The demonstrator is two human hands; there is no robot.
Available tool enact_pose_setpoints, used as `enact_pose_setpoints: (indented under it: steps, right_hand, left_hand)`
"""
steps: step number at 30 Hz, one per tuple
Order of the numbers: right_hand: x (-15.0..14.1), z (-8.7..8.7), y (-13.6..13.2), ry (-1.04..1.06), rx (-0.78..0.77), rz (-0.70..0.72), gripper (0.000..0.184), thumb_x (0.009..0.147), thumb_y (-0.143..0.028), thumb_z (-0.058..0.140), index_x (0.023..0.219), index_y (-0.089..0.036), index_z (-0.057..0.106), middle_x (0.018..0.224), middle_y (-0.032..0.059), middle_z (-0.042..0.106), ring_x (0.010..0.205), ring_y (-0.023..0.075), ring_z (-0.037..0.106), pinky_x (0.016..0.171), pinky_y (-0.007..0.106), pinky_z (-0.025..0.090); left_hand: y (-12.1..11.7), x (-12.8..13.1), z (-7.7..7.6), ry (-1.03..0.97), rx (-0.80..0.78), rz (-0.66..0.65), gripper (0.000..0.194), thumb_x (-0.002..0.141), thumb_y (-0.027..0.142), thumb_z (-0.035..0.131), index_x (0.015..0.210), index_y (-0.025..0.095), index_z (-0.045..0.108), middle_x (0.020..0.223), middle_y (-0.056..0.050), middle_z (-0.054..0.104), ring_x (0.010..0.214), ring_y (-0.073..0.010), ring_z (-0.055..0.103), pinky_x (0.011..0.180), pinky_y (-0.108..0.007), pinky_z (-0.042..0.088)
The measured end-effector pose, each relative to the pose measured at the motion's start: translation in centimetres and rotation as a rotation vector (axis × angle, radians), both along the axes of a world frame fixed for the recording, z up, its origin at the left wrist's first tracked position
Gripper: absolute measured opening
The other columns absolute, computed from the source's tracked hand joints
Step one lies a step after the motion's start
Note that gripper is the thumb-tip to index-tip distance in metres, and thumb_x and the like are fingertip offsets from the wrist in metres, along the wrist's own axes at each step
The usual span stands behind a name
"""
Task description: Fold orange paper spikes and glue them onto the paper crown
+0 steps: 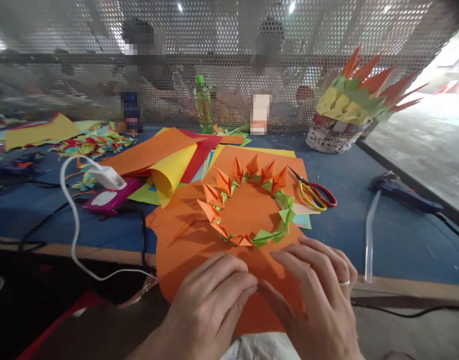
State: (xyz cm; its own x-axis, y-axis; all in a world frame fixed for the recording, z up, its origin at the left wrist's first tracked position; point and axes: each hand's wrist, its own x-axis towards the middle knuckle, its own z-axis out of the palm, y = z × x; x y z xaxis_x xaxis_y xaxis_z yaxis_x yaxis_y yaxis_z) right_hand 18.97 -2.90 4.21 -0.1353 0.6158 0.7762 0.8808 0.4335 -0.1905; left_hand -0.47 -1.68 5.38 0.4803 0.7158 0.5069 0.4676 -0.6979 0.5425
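Note:
My left hand (210, 305) and my right hand (319, 295) rest on the near edge of an orange paper sheet (184, 250), fingertips meeting and pinching the paper between them. Just beyond my fingers lies a ring of folded orange and green paper points (248, 205) on the same sheet. My right hand wears a ring. Both hands have curled fingers pressed on the sheet.
Red-and-yellow scissors (315, 192) lie right of the ring. A blue glue gun (402, 192) and a clear glue stick (369, 235) lie further right. Loose coloured sheets (169, 160), a pink phone (109, 200) with white charger, a green bottle (202, 102) and a basket (334, 135) with paper spikes stand behind.

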Motion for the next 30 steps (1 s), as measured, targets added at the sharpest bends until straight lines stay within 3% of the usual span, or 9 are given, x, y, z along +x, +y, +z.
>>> enact_pose_setpoints:
  steps: [6, 11, 16, 20, 23, 27, 30]
  right_hand:
    - [-0.2, -0.3, 0.0, 0.024, -0.027, 0.003, 0.020, 0.099, -0.034, 0.063, 0.112, -0.020, 0.065, 0.103, 0.0075, 0.071, 0.115, 0.0235, 0.057, 0.101, 0.043, 0.035]
    - [-0.2, -0.9, -0.1, 0.067, -0.058, 0.033, 0.021, 0.098, -0.034, 0.063, 0.113, -0.019, 0.065, 0.104, 0.0076, 0.070, 0.116, 0.0234, 0.057, 0.101, 0.043, 0.036]
    - [0.1, -1.1, 0.0, 0.081, -0.075, 0.072, 0.024, 0.094, -0.031, 0.067, 0.114, -0.019, 0.064, 0.106, 0.0075, 0.069, 0.117, 0.0237, 0.057, 0.100, 0.042, 0.038]
    - [0.3, -0.9, 0.1, 0.071, -0.077, 0.096, 0.024, 0.093, -0.027, 0.068, 0.115, -0.018, 0.063, 0.106, 0.0072, 0.068, 0.116, 0.0233, 0.057, 0.099, 0.041, 0.039]
    - [0.4, -0.9, 0.1, 0.071, -0.074, 0.090, 0.023, 0.093, -0.025, 0.067, 0.114, -0.017, 0.063, 0.106, 0.0078, 0.068, 0.115, 0.0231, 0.057, 0.099, 0.041, 0.040]
    - [1.0, -1.3, 0.2, 0.041, -0.071, 0.093, 0.025, 0.092, -0.023, 0.066, 0.116, -0.017, 0.063, 0.108, 0.0079, 0.068, 0.115, 0.0239, 0.057, 0.099, 0.041, 0.040]
    - [1.9, -2.0, 0.4, 0.006, -0.076, 0.099, 0.024, 0.092, -0.021, 0.064, 0.116, -0.018, 0.064, 0.109, 0.0072, 0.069, 0.115, 0.0240, 0.057, 0.098, 0.040, 0.039]
  left_hand:
    - [-0.7, 0.4, -0.7, 0.091, 0.109, 0.059, 0.023, 0.098, -0.001, 0.048, 0.101, 0.016, 0.064, 0.095, -0.005, 0.066, 0.090, -0.0175, 0.062, 0.086, -0.030, 0.051]
    - [0.0, 0.5, -1.1, -0.011, -0.061, 0.005, 0.019, 0.101, 0.005, 0.046, 0.099, 0.019, 0.058, 0.092, -0.002, 0.060, 0.086, -0.0134, 0.058, 0.080, -0.024, 0.048]
    - [0.0, 0.2, -0.4, -0.024, -0.296, 0.027, 0.016, 0.105, 0.013, 0.040, 0.098, 0.024, 0.050, 0.094, 0.001, 0.056, 0.087, -0.0092, 0.059, 0.080, -0.018, 0.047]
    - [-0.6, -0.1, 0.3, -0.043, -0.355, 0.055, 0.016, 0.107, 0.017, 0.033, 0.101, 0.025, 0.045, 0.095, 0.001, 0.054, 0.089, -0.0107, 0.059, 0.085, -0.020, 0.048]
    - [-0.8, -0.5, 0.5, -0.037, -0.365, 0.086, 0.022, 0.108, 0.019, 0.030, 0.093, 0.024, 0.046, 0.087, 0.001, 0.053, 0.080, -0.0106, 0.058, 0.076, -0.020, 0.047]
    - [-0.8, -1.2, 0.6, 0.001, -0.341, 0.016, 0.029, 0.106, 0.021, 0.041, 0.077, 0.023, 0.045, 0.073, 0.003, 0.051, 0.067, -0.0094, 0.056, 0.062, -0.018, 0.046]
    - [-1.0, -2.0, 0.5, -0.045, -0.308, 0.013, 0.016, 0.100, 0.015, 0.048, 0.096, 0.026, 0.059, 0.095, -0.001, 0.067, 0.080, -0.0118, 0.066, 0.072, -0.017, 0.054]
